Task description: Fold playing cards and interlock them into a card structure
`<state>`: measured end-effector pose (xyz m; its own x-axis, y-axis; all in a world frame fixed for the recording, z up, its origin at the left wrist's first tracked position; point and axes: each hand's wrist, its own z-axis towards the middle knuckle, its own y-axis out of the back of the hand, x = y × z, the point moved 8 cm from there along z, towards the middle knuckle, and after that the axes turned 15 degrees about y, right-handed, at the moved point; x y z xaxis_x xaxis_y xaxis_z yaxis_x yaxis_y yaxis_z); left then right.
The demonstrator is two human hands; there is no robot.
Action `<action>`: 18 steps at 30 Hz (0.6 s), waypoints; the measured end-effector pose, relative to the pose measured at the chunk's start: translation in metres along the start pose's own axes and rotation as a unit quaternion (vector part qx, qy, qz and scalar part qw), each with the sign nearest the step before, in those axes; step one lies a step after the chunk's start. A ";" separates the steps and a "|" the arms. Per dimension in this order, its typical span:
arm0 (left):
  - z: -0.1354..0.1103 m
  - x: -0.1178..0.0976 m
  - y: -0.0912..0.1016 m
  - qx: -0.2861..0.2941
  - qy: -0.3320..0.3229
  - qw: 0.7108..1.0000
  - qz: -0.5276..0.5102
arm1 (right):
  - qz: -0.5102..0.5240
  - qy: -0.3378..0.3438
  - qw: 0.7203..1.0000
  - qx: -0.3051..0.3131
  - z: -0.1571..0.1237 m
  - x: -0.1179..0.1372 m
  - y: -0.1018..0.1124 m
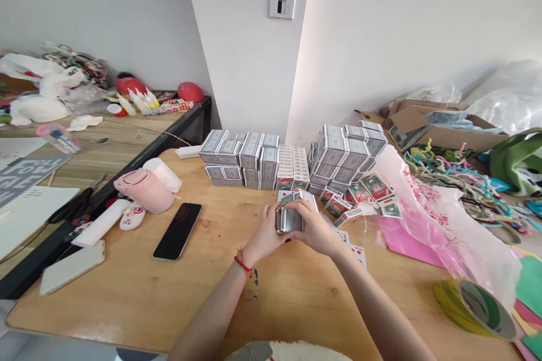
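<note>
Both my hands are closed round a grey patterned playing card box [293, 220] just above the table. My left hand [267, 232] grips its left side, while my right hand [317, 229] reaches over the top and right side. The fingers partly cover the box, so I cannot tell whether its flap is lifted. Loose playing cards [358, 252] lie to the right, partly beneath my right hand. Behind stand stacked grey card boxes on the left [222, 149] and right [339, 152], with a row of boxes turned edge-on [293, 166] between them.
Red and green card boxes [372, 186] lie beside a crumpled plastic bag [427, 208] at the right. A tape roll [474, 307] is near the front right. On the left are a black-screened phone [178, 231], a pink cup-like container [146, 189] and a white case [73, 268].
</note>
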<state>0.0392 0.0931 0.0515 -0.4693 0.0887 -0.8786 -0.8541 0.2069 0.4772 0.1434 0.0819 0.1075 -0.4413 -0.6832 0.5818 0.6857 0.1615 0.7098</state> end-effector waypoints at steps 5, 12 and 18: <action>0.001 -0.001 0.000 0.011 0.008 1.000 0.000 | -0.001 0.000 1.000 0.008 0.002 0.000 -0.002; 0.001 0.008 -0.002 0.033 0.029 0.999 -0.025 | -0.023 0.003 0.999 0.033 0.014 -0.002 -0.007; -0.008 0.026 0.004 0.022 0.036 0.998 -0.053 | -0.063 0.023 0.996 0.059 0.021 0.007 -0.029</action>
<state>0.0216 0.0887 0.0308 -0.3933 -0.0066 -0.9194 -0.8901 0.2533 0.3790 0.1084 0.0875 0.0991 -0.4899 -0.7350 0.4688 0.5527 0.1539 0.8190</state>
